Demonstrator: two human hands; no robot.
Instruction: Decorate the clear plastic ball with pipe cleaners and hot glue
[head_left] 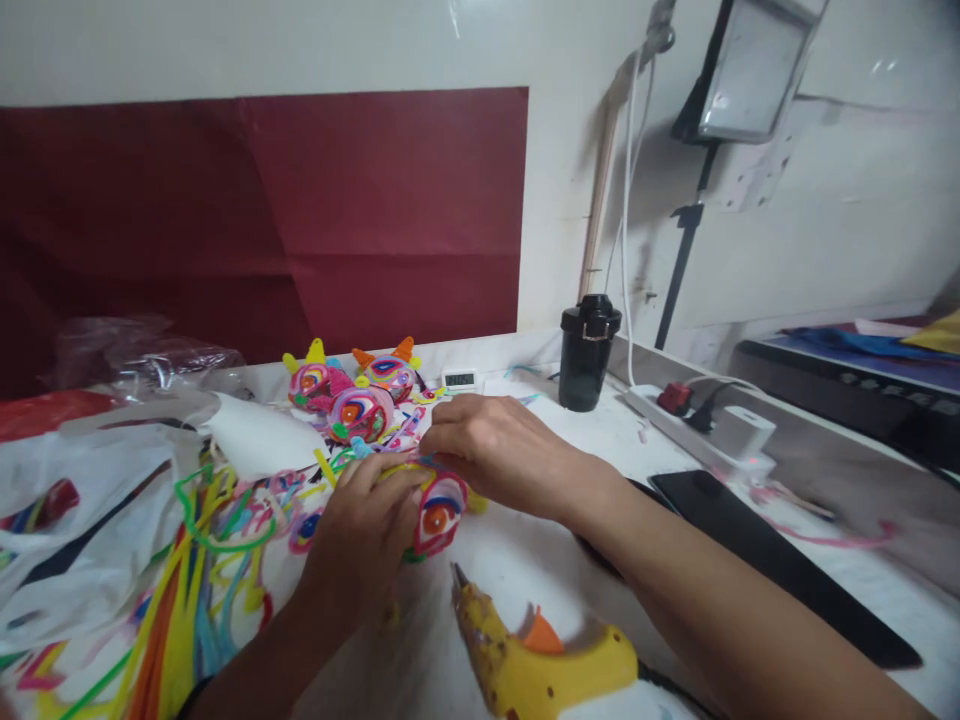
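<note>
1. The ornament (441, 515) is just above or on the white surface (514, 565), between the two hands, near the middle of the view; whether it touches down is unclear.
2. The left hand (356, 525) is curled around the ornament's near left side, grasping it.
3. The right hand (487, 440) is bent over the ornament's top, fingers bunched; I cannot tell whether they pinch a small part or only press.
4. Done, as far as shows: the ornament carries coloured swirls, an eye with an orange centre and a pink-red edging, so its decoration looks well advanced.
5. Behind it stand similar pieces, one with yellow ears (316, 352) and one with orange ears (405, 348); these seem further along or complete.
6. Left, perhaps: top parts such as ears, though the hands hide that area.
7. The yellow glue gun (517, 668) lies untouched nearby; loose fuzzy stems (176, 620) remain at left, apparently unused.
</note>
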